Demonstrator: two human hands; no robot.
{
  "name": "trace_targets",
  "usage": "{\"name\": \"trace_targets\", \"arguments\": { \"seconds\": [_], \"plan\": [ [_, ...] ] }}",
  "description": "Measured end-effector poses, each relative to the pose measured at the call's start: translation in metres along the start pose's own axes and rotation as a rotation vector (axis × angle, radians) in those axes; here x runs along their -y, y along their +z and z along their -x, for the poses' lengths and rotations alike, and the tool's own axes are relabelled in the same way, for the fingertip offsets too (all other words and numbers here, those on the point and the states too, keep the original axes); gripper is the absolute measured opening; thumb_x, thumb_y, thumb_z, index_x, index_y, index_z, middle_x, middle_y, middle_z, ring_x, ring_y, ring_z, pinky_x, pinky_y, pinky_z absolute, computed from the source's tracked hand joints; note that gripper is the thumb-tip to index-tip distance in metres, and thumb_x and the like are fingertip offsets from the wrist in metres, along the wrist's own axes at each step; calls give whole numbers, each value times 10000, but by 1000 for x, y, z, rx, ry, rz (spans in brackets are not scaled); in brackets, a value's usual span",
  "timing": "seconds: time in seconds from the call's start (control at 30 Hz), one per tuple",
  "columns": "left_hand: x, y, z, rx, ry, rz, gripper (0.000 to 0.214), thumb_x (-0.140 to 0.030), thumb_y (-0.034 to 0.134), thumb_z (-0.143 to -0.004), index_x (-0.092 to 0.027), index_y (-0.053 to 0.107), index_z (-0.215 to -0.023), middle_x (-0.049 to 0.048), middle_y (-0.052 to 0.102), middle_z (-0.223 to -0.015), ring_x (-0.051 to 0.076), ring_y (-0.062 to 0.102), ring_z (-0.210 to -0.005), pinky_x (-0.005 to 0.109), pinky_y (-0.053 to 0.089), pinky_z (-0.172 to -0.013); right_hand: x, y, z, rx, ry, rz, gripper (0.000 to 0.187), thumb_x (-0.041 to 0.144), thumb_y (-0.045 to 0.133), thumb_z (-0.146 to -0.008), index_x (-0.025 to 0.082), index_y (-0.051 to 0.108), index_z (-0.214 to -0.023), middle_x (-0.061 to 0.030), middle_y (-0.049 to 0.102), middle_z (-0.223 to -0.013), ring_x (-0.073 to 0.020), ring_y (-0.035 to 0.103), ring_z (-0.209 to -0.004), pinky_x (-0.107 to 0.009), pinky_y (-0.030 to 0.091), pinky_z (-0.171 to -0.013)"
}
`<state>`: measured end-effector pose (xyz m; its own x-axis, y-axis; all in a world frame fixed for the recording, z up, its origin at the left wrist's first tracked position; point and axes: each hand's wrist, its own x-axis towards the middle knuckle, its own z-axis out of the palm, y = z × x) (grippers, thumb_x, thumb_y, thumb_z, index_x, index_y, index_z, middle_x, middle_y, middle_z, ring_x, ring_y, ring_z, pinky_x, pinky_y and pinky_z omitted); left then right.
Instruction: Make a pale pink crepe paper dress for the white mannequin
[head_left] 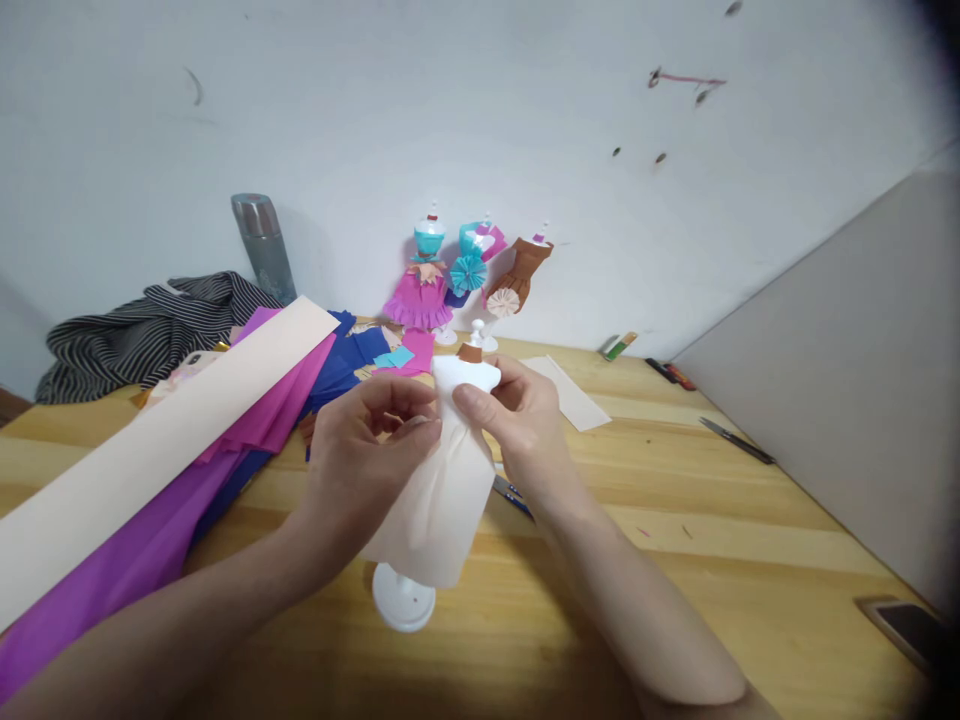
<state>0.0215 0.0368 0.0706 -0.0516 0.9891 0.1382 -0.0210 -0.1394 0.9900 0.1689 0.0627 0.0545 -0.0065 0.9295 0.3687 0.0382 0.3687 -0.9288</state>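
Observation:
A small white dress-form mannequin (466, 373) with a brown neck band (470, 353) tilts in front of me, its round base (405, 598) near the table. Cream crepe paper (439, 510) wraps its body below the bust and hangs like a skirt, gathered at the waist. My right hand (532, 425) grips the mannequin and paper from the right, thumb pressed on the chest. On the other side my left hand (367, 455) pinches the paper's edge at the waist between thumb and fingers. Scissors (514, 497) lie partly hidden behind my right hand.
Dressed mannequins (420, 295) stand against the wall. Left lie a long cream strip (172, 440), purple paper (142, 580), striped cloth (157, 330) and a flask (264, 250). A cream piece (574, 395), tweezers-like dark tool (739, 440) and phone (904, 630) lie right.

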Motion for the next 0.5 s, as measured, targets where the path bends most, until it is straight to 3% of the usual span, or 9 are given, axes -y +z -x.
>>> {"name": "trace_targets", "arguments": {
  "seconds": [0.23,0.4,0.5],
  "plan": [
    [4,-7,-7,136,-115,255,190,-154,773,-577,-151,635,-708,-19,674,-663,92,597,-604,204,492,-581,-5,-5,-2,44,21,-114,270,407,760,-685,191,667,-817,9,599,-702,-130,518,-624,-264,399,-572],
    [4,-11,-8,191,-132,268,199,-155,780,-609,-153,655,-764,-10,700,-707,96,624,-628,204,511,-597,-5,-8,-4,82,7,-183,268,393,773,-686,197,675,-842,11,612,-722,-131,536,-646,-260,412,-594],
    [3,-11,-8,166,-113,239,220,-140,778,-597,-149,657,-781,-9,699,-687,103,634,-620,207,513,-590,-5,-8,-4,83,6,-179,265,393,776,-683,200,673,-832,12,614,-723,-133,535,-650,-259,407,-591]
  ]
}}
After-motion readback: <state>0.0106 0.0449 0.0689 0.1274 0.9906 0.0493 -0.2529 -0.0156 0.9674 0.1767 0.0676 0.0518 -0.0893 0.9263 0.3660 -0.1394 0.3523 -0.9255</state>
